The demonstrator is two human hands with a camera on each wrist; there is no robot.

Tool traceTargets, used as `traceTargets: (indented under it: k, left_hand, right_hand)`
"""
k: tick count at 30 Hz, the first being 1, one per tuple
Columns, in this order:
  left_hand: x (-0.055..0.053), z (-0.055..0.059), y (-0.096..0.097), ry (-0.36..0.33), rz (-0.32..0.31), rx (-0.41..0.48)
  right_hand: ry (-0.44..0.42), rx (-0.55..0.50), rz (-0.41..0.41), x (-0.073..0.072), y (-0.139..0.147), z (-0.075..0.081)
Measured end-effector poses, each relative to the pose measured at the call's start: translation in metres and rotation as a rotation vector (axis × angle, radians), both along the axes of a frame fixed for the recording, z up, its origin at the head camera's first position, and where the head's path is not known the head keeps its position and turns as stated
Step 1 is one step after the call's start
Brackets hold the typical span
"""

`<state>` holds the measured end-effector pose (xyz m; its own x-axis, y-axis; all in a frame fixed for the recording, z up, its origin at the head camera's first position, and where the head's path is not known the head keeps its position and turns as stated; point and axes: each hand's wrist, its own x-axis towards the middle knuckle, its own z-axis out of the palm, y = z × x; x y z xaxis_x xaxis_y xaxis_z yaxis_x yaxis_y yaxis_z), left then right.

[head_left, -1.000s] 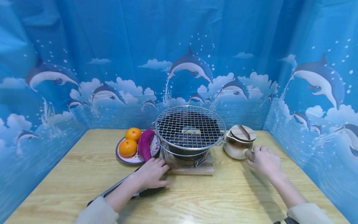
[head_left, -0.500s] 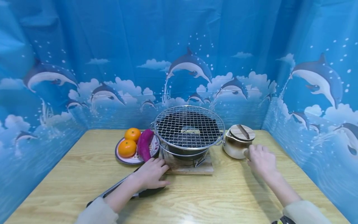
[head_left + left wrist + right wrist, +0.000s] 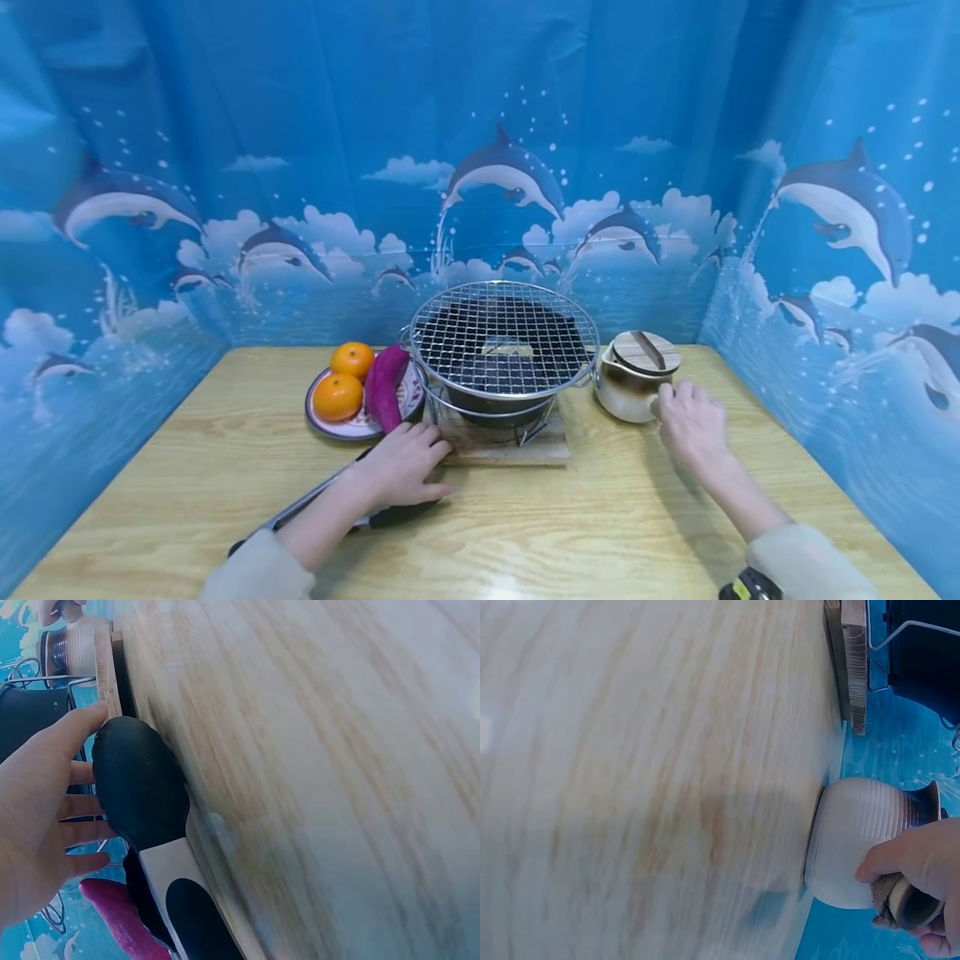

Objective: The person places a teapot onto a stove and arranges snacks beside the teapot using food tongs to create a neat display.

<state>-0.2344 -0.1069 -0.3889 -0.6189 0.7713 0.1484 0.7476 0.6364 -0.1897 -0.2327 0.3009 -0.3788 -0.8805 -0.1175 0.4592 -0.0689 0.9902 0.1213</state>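
Observation:
At the right of the grill stands a cream and brown ceramic teapot [image 3: 621, 400] with a flat wooden lid [image 3: 647, 352]. My right hand [image 3: 693, 423] grips its side handle [image 3: 913, 906], thumb lying along the top near the pot's body. The teapot is upright on the table. On the left, my left hand [image 3: 408, 467] hangs over a pair of tongs [image 3: 300, 502] with black tips. In the left wrist view its fingers are spread loosely behind the black tong head [image 3: 142, 780], thumb tip near the wooden board [image 3: 106, 667].
A round wire grill rack [image 3: 504, 337] covers a black stove bowl on a wooden base [image 3: 517, 455]. To its left, a patterned plate [image 3: 330, 430] carries two oranges [image 3: 337, 397] and a purple sweet potato [image 3: 386, 387]. A blue dolphin curtain [image 3: 480, 108] surrounds the table's back and sides.
My right hand has closed round the teapot's handle, which showed beyond the fingers earlier. The left hand stays over the tongs. The whole head view has shifted slightly.

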Motion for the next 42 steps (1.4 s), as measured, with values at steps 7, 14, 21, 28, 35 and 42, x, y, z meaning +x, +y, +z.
traceTargets:
  k: [7, 14, 21, 28, 35, 42]
  left_hand:
    - [-0.001, 0.001, 0.000, 0.002, -0.004, -0.003]
    - [0.000, -0.001, 0.000, -0.002, -0.010, 0.006]
    - [0.001, -0.003, -0.001, -0.005, -0.010, 0.020]
    - [0.001, -0.003, 0.000, -0.018, -0.010, 0.018]
    - [0.000, -0.003, 0.000, -0.019, -0.013, 0.022]
    - [-0.003, -0.001, 0.000, -0.004, -0.017, 0.023]
  right_hand:
    - [-0.011, 0.018, -0.015, -0.004, -0.001, -0.001]
    - [-0.023, 0.025, -0.027, -0.007, 0.000, -0.003]
    - [-0.011, 0.028, -0.002, -0.005, 0.003, -0.003]
    - [-0.031, 0.029, 0.010, -0.003, 0.009, -0.002]
    - [0.027, 0.042, 0.038, -0.002, 0.011, -0.002]
    - [0.146, 0.061, 0.092, -0.004, 0.012, 0.009]
